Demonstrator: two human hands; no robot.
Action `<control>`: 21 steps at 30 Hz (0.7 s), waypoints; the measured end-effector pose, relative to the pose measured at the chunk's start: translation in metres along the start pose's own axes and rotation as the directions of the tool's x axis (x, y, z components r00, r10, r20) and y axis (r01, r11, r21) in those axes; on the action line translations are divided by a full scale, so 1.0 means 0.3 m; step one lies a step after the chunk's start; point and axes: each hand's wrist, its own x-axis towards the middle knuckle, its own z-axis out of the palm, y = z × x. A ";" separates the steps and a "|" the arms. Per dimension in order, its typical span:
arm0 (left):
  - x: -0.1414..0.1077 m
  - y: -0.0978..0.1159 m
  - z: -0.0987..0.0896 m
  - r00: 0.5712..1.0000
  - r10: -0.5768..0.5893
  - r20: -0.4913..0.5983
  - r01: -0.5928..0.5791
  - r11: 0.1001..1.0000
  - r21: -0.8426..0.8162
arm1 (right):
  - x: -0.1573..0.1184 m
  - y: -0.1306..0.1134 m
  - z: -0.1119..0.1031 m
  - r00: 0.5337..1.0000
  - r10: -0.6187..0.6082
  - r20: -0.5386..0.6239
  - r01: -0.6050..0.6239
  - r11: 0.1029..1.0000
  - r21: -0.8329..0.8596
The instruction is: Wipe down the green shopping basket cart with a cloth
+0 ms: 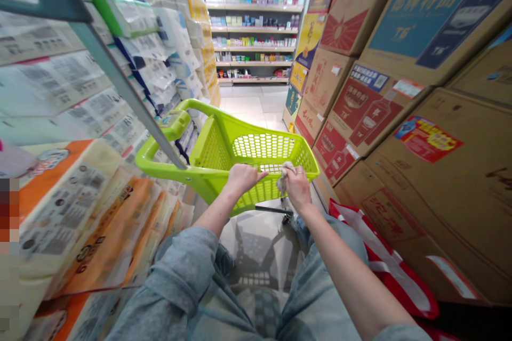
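A lime-green plastic shopping basket cart (264, 189) with perforated sides stands in front of me, its metal pull bar (128, 96) slanting up to a grey handle at the upper left. My left hand (243, 178) is closed over the near rim of the basket, thumb pointing right along it. Farther right along that rim, my right hand (298, 186) is closed on a crumpled greyish-white cloth (285, 176), which lies against the rim and hangs down outside. Below the basket, a black caster wheel (287, 218) shows near my leg.
Stacked packs of tissue paper (72, 197) line the left side. Cardboard cartons (420, 170) are piled high on the right, with a red-and-white bag (384, 256) at their foot. Shelves of small goods (256, 32) close the far end beyond the tiled floor (260, 104).
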 end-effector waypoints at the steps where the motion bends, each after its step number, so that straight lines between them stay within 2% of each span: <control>1: -0.001 -0.001 -0.001 1.000 -0.003 0.004 0.003 1.000 -0.001 | 0.006 -0.021 -0.003 0.999 -0.042 0.023 0.043 0.999 -0.021; 5: -0.004 -0.005 -0.005 1.000 0.011 0.004 -0.011 1.000 -0.001 | 0.026 -0.062 0.003 0.973 -0.190 0.130 0.200 0.977 -0.067; 9: -0.007 -0.009 -0.001 1.000 0.021 -0.018 -0.021 1.000 0.003 | 0.027 -0.039 0.028 0.942 -0.277 0.191 0.292 0.955 -0.056; 16: -0.006 -0.010 0.017 1.000 0.016 -0.023 -0.017 0.999 -0.039 | 0.042 -0.013 0.036 0.936 -0.260 0.239 0.294 0.948 -0.119; 21: -0.021 -0.040 -0.004 0.992 0.127 -0.022 -0.128 0.992 -0.017 | 0.051 -0.013 0.033 0.933 -0.234 0.272 0.277 0.952 -0.133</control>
